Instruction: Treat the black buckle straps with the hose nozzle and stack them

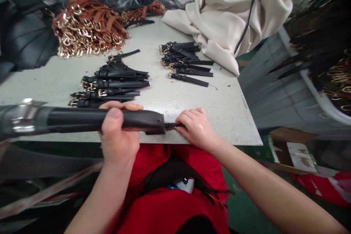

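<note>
My left hand (117,135) is wrapped round a long black tool handle (82,120) that lies across the near edge of the grey table (192,98). Its tip ends at a dark block, where a thin black strap end (172,125) sticks out. My right hand (196,128) pinches that strap end just right of the tool's tip, fingers curled. Behind my hands lies a pile of black straps with gold buckles (109,84), and a smaller row of them (183,62) lies farther right.
A heap of brown straps with gold buckles (87,29) sits at the back left. Cream fabric (233,18) with a black cable over it drapes the back right corner. Grey cloth is piled behind. More buckled straps hang at the far right (337,76).
</note>
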A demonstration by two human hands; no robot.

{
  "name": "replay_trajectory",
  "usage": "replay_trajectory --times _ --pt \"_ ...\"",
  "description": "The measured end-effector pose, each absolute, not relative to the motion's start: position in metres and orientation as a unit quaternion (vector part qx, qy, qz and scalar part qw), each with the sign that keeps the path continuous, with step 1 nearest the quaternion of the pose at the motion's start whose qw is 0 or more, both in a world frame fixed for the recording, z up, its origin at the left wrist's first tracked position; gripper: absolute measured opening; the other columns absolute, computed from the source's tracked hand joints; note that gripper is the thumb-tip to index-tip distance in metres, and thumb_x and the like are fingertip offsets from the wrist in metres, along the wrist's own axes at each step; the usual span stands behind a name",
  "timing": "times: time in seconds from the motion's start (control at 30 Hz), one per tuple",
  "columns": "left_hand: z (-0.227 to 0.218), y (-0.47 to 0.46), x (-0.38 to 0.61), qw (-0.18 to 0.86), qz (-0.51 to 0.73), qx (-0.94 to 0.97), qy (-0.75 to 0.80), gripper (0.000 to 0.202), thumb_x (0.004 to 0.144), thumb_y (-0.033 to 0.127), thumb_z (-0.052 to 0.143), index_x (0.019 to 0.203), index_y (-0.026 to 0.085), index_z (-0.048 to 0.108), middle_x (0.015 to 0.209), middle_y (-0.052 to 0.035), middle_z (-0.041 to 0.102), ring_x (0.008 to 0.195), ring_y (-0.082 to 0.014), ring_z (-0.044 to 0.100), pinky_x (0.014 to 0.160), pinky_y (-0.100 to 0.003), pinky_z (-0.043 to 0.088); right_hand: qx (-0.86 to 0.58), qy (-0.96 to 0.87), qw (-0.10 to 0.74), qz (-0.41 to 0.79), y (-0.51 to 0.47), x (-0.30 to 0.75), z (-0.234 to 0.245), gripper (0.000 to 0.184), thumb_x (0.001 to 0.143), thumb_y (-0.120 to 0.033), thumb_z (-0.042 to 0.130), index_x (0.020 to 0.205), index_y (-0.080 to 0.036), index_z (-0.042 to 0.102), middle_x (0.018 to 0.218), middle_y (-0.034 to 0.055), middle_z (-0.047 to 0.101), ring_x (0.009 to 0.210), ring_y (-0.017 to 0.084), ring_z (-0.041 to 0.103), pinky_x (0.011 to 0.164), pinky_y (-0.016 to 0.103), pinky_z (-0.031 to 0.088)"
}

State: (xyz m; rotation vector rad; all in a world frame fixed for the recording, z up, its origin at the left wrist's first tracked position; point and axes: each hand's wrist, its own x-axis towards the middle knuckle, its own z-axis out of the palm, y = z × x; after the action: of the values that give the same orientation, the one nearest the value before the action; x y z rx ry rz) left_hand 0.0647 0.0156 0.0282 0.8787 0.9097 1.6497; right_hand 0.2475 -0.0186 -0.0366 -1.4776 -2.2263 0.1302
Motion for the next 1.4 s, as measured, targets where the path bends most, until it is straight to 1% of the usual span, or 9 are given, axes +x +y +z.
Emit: replay_trajectory --times 0.13,0.27,0.47,0.7,0.87,1.07,1.17,1.27,1.4 --pt "0.034 0.006 0.052 0.452 0.710 0.378 0.386 0.008 0.069 0.030 0.067 0.072 0.024 0.062 0.064 0.0035 0.064 0.068 -0.0168 0.060 0.078 -0.034 0.054 -0.511 -0.828 0.226 0.052 -0.024 0.249 -0.038 0.011 0.093 -0.027 0.056 0.086 -0.020 0.062 0.088 0.0044 0.069 0.078 0.019 0.057 0.073 0.035 0.029" --pt "0.023 -0.005 0.073 0.486 0.681 0.416 0.356 0.017 0.068 0.033 0.073 0.076 0.025 0.060 0.064 0.0030 0.066 0.067 -0.0180 0.063 0.073 -0.035 0.054 -0.494 -0.832 0.237 0.086 -0.027 0.250 -0.040 0.011 0.093 -0.025 0.055 0.089 -0.019 0.063 0.097 0.0070 0.070 0.083 0.021 0.059 0.073 0.034 0.034" --pt "0.014 0.000 0.076 0.504 0.672 0.413 0.352 0.016 0.069 0.031 0.074 0.077 0.023 0.062 0.066 0.0021 0.066 0.070 -0.0181 0.064 0.075 -0.035 0.054 -0.497 -0.820 0.241 0.151 -0.025 0.251 -0.040 0.008 0.091 -0.022 0.057 0.089 -0.020 0.064 0.095 0.0070 0.069 0.088 0.021 0.060 0.077 0.034 0.040" --pt "0.014 0.003 0.077 0.532 0.656 0.412 0.343 0.020 0.070 0.031 0.072 0.079 0.023 0.057 0.067 0.0026 0.066 0.068 -0.0174 0.065 0.073 -0.034 0.054 -0.497 -0.812 0.255 0.169 -0.024 0.253 -0.041 0.004 0.088 -0.019 0.060 0.089 -0.018 0.063 0.093 0.0076 0.069 0.086 0.020 0.060 0.078 0.034 0.043" --pt "0.013 0.004 0.071 0.500 0.691 0.375 0.364 0.014 0.070 0.029 0.069 0.076 0.023 0.058 0.065 0.0038 0.066 0.070 -0.0163 0.065 0.075 -0.033 0.054 -0.494 -0.812 0.256 0.176 -0.024 0.253 -0.043 0.004 0.088 -0.018 0.060 0.090 -0.019 0.063 0.095 0.0068 0.068 0.088 0.020 0.061 0.081 0.035 0.045" --pt "0.006 0.017 0.075 0.559 0.668 0.334 0.359 0.025 0.065 0.032 0.073 0.079 0.023 0.055 0.065 0.0041 0.066 0.066 -0.0155 0.064 0.071 -0.031 0.054 -0.501 -0.806 0.258 0.179 -0.024 0.254 -0.045 0.005 0.086 -0.016 0.061 0.090 -0.020 0.062 0.093 0.0069 0.068 0.090 0.021 0.061 0.079 0.036 0.048" --pt "0.011 0.023 0.047 0.529 0.715 0.255 0.381 0.020 0.065 0.029 0.072 0.077 0.023 0.057 0.064 0.0050 0.065 0.066 -0.0144 0.063 0.075 -0.031 0.055 -0.501 -0.802 0.266 0.188 -0.026 0.254 -0.045 0.008 0.087 -0.017 0.060 0.094 -0.021 0.061 0.096 0.0064 0.067 0.092 0.021 0.061 0.082 0.036 0.048" --pt "0.017 0.020 0.028 0.512 0.727 0.262 0.375 0.014 0.067 0.028 0.070 0.076 0.024 0.060 0.065 0.0044 0.065 0.071 -0.0165 0.063 0.080 -0.033 0.055 -0.521 -0.789 0.274 0.176 -0.028 0.253 -0.045 0.014 0.089 -0.020 0.057 0.102 -0.019 0.060 0.097 0.0084 0.066 0.092 0.022 0.061 0.082 0.038 0.049" --pt "0.015 0.016 0.056 0.519 0.718 0.295 0.358 0.014 0.068 0.029 0.070 0.076 0.026 0.059 0.064 0.0035 0.065 0.070 -0.0191 0.065 0.074 -0.035 0.055 -0.548 -0.786 0.244 0.152 -0.030 0.252 -0.044 0.012 0.089 -0.025 0.057 0.100 -0.020 0.060 0.095 0.0093 0.064 0.092 0.025 0.059 0.081 0.042 0.047"
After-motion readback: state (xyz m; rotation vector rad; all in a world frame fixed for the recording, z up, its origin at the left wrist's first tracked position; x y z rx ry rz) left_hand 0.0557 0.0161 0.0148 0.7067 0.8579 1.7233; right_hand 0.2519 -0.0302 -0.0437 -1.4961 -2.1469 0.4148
